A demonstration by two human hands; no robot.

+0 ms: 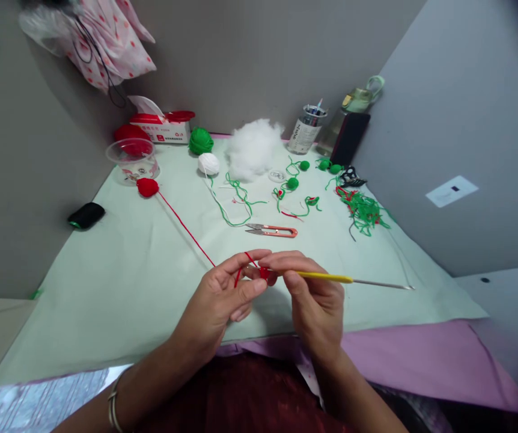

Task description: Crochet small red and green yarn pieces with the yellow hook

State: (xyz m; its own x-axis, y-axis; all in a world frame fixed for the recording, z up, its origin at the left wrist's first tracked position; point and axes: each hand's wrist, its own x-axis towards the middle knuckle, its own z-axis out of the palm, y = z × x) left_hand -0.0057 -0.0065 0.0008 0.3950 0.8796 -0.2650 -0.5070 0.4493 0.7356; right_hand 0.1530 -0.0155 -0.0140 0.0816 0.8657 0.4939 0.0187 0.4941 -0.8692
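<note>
My left hand [227, 291] pinches a small red crochet piece [264, 273], with red yarn looped over its index finger. From there the red yarn [185, 229] runs back to a red ball [148, 187] at the left. My right hand [315, 294] is closed on a yellow-handled crochet hook [326, 276]. One end of the hook meets the red piece; the other metal end points right. Fingers hide part of the piece and the near hook tip. Beyond my hands lie orange thread snips [272, 231].
White stuffing [255, 147], a green yarn ball [201, 141] and a white ball [208, 163] sit at the back. Small green pieces [292, 183] and tangled scraps [365, 210] lie right. A plastic tub [133, 165], black object [86, 214], pen can [304, 131] and phone [350, 138] stand around the edges.
</note>
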